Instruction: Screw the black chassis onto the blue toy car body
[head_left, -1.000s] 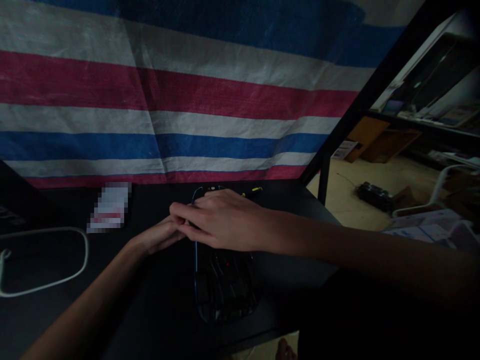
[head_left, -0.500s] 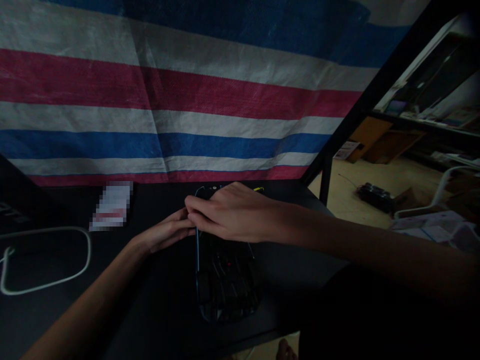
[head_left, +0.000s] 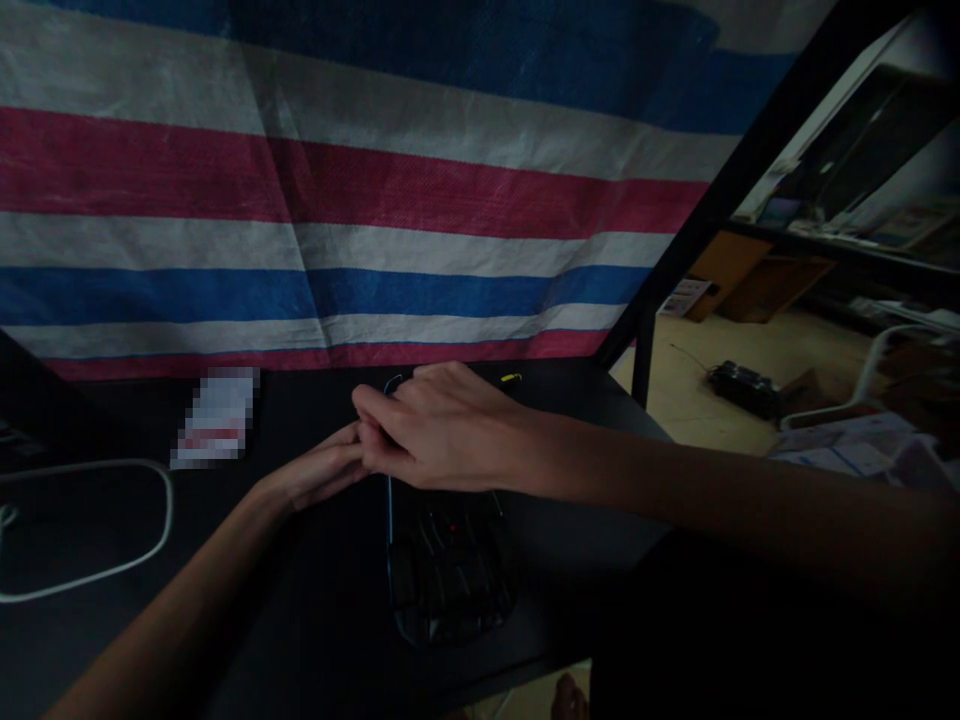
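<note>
A dark toy car (head_left: 454, 580) lies upside down on the black table, its underside and wheels facing up and a small red light glowing in the middle. My right hand (head_left: 435, 425) is over the far part of the car, with its fingers curled and pinched together near the left edge. Whatever is between those fingers is hidden. From the left, my left hand (head_left: 326, 468) reaches to the car's side; its fingertips meet the right hand's and are partly covered by them. The picture is dim, so small parts are hard to make out.
A small yellow item (head_left: 511, 378) lies near the table's back edge. At left are a blurred-out pale packet (head_left: 217, 418) and a white looped frame (head_left: 166, 520). A striped sheet (head_left: 337, 190) hangs behind. Another dark toy car (head_left: 742, 388) is on the floor at right.
My right hand has moved slightly left and is curled more tightly, uncovering the yellow item. The view has shifted a little. The car stays upside down on the table.
</note>
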